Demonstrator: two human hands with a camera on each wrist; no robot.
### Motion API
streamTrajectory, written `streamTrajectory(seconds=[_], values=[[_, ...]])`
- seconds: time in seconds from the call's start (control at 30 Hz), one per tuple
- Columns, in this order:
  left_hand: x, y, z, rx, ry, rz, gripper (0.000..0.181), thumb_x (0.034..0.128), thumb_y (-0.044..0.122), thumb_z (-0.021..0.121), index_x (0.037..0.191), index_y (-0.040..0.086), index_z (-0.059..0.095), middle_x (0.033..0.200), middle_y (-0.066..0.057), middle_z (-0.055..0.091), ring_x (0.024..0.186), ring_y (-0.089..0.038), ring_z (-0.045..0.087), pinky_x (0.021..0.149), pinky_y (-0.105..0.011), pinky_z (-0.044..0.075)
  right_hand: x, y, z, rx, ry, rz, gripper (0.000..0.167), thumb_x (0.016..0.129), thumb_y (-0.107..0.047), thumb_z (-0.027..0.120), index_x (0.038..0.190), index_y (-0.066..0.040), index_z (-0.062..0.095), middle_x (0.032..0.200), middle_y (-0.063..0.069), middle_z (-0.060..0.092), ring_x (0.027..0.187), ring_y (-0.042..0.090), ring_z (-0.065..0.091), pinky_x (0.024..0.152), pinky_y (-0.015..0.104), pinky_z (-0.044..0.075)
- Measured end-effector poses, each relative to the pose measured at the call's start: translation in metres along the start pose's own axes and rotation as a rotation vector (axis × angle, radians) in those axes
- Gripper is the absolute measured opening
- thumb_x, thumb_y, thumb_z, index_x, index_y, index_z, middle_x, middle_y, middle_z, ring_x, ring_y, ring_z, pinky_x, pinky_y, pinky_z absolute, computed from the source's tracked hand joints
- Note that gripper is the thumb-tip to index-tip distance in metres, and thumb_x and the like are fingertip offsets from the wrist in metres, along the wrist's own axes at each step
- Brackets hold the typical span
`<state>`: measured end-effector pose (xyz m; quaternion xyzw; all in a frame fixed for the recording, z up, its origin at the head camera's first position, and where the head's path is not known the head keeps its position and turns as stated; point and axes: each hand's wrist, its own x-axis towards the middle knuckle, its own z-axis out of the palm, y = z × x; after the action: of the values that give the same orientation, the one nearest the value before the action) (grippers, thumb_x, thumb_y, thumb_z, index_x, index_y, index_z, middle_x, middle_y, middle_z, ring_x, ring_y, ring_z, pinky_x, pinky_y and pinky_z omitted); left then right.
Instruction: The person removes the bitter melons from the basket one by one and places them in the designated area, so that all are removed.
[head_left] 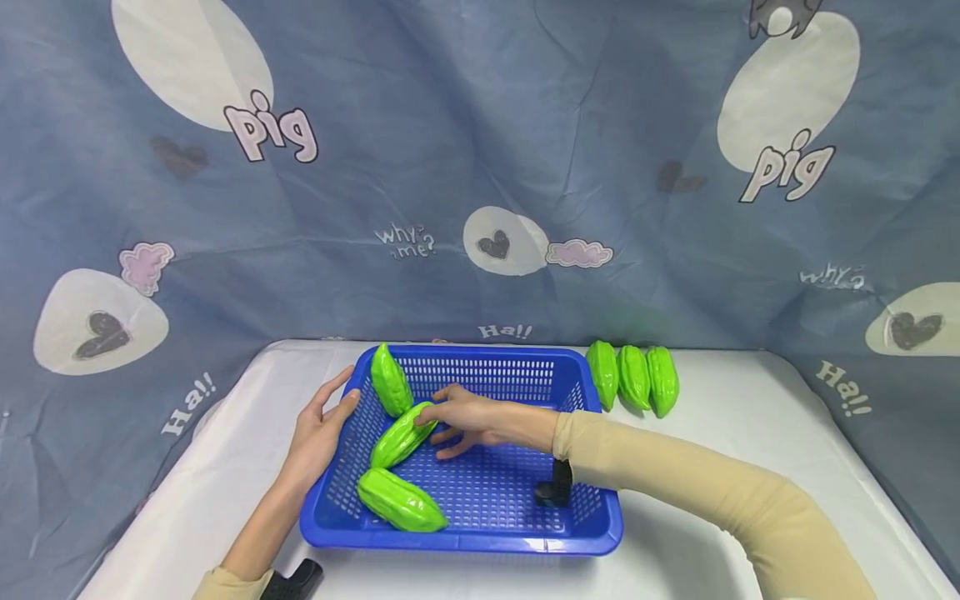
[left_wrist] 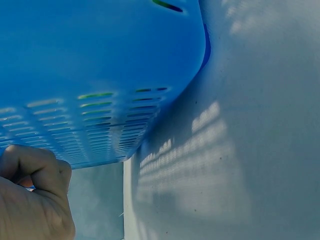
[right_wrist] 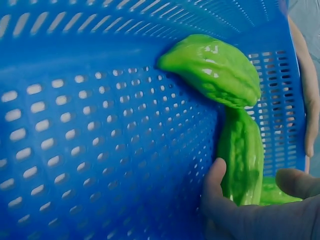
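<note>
My left hand (head_left: 318,429) holds the left rim of a blue plastic basket (head_left: 461,542); in the left wrist view its bent fingers (left_wrist: 37,167) are against the perforated wall. My right hand (head_left: 468,418) reaches inside, fingers spread beside the middle bitter melon (head_left: 401,437). Its thumb is over that melon's upper end in the head view, and the fingers are not closed round it. Another bitter melon (head_left: 391,381) leans in the basket's far left corner, and a third (head_left: 402,500) lies near the front left. All are glossy, bright green and ridged.
Three more bitter melons (head_left: 633,377) lie side by side on the white tabletop (head_left: 712,467), just right of the basket's far corner. A blue printed cloth (head_left: 480,167) hangs behind and round the table.
</note>
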<state>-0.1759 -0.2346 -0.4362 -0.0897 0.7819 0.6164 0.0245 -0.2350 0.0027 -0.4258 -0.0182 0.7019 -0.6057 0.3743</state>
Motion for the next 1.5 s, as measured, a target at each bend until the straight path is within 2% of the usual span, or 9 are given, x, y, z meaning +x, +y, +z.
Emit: streamTrajectory(seconds=[0.1,0.2,0.27,0.5,0.73,0.93,1.07,1.3,1.5], values=[[0.0,0.0,0.0,-0.006,0.003,0.004,0.061,0.1138,0.047,0.052,0.17,0.03,0.035,0.154,-0.024,0.062,0.097,0.001,0.077,0.083,-0.022,0.063,0.005,0.0,0.0,-0.001,-0.007,0.005,0.057,0.099,-0.014,0.071,0.147,0.007,0.048,0.13,0.014,0.059,0.109,0.033,0.067,0.077,0.036,0.065],[0.0,-0.001,0.0,-0.007,0.0,0.005,0.061,0.1137,0.047,0.052,0.17,0.029,0.035,0.154,-0.024,0.062,0.097,0.0,0.076,0.082,-0.022,0.063,0.008,0.001,-0.001,-0.005,-0.026,0.002,0.025,0.101,-0.011,0.068,0.122,0.003,0.065,0.105,0.006,0.061,0.097,0.025,0.064,0.073,0.03,0.063],[0.0,0.0,0.0,-0.006,0.002,0.005,0.061,0.1139,0.046,0.052,0.17,0.028,0.035,0.153,-0.024,0.062,0.097,0.0,0.077,0.082,-0.022,0.063,0.009,0.001,-0.002,-0.007,-0.038,-0.001,0.015,0.102,-0.01,0.067,0.114,-0.001,0.069,0.097,0.003,0.061,0.093,0.022,0.063,0.072,0.029,0.062],[0.0,0.0,0.0,-0.002,0.005,0.004,0.06,0.114,0.047,0.051,0.169,0.03,0.035,0.154,-0.024,0.061,0.096,0.001,0.076,0.082,-0.022,0.063,0.01,0.002,-0.004,-0.028,-0.058,-0.015,0.031,0.103,-0.015,0.069,0.131,-0.001,0.064,0.1,0.001,0.063,0.099,0.023,0.066,0.075,0.03,0.063],[0.0,-0.001,0.0,0.003,0.005,-0.004,0.06,0.114,0.047,0.051,0.169,0.03,0.035,0.154,-0.024,0.061,0.095,0.002,0.076,0.082,-0.022,0.063,0.011,0.0,-0.004,-0.036,-0.093,-0.023,0.008,0.103,-0.017,0.068,0.106,-0.01,0.068,0.095,0.0,0.06,0.095,0.023,0.066,0.073,0.028,0.062],[0.0,-0.001,0.0,-0.004,0.005,-0.003,0.06,0.1135,0.047,0.052,0.169,0.03,0.036,0.15,-0.024,0.065,0.092,-0.001,0.077,0.079,-0.025,0.064,0.01,-0.004,-0.005,0.006,-0.106,-0.027,0.007,0.101,-0.019,0.069,0.096,-0.015,0.068,0.094,0.001,0.062,0.094,0.024,0.065,0.074,0.033,0.061],[-0.001,-0.001,0.0,-0.014,0.005,-0.004,0.06,0.1135,0.046,0.053,0.169,0.029,0.036,0.147,-0.022,0.068,0.091,-0.003,0.077,0.078,-0.026,0.064,0.007,-0.008,-0.005,0.027,-0.089,-0.034,0.01,0.1,-0.02,0.071,0.106,-0.014,0.066,0.099,0.001,0.064,0.095,0.024,0.065,0.075,0.035,0.061],[0.0,-0.001,-0.001,-0.011,0.008,-0.008,0.061,0.1133,0.048,0.053,0.169,0.03,0.036,0.148,-0.022,0.067,0.092,-0.003,0.077,0.078,-0.026,0.064,0.001,-0.014,-0.005,0.018,-0.091,-0.068,0.039,0.098,-0.021,0.071,0.133,-0.009,0.061,0.108,-0.001,0.066,0.101,0.023,0.065,0.077,0.034,0.061],[0.001,-0.002,-0.001,-0.015,0.006,-0.009,0.06,0.1133,0.048,0.052,0.169,0.031,0.036,0.146,-0.018,0.07,0.092,-0.003,0.078,0.078,-0.026,0.064,-0.007,-0.019,-0.006,-0.03,-0.128,-0.092,0.032,0.097,-0.025,0.071,0.126,-0.011,0.065,0.106,-0.004,0.068,0.101,0.02,0.066,0.086,0.04,0.061]])
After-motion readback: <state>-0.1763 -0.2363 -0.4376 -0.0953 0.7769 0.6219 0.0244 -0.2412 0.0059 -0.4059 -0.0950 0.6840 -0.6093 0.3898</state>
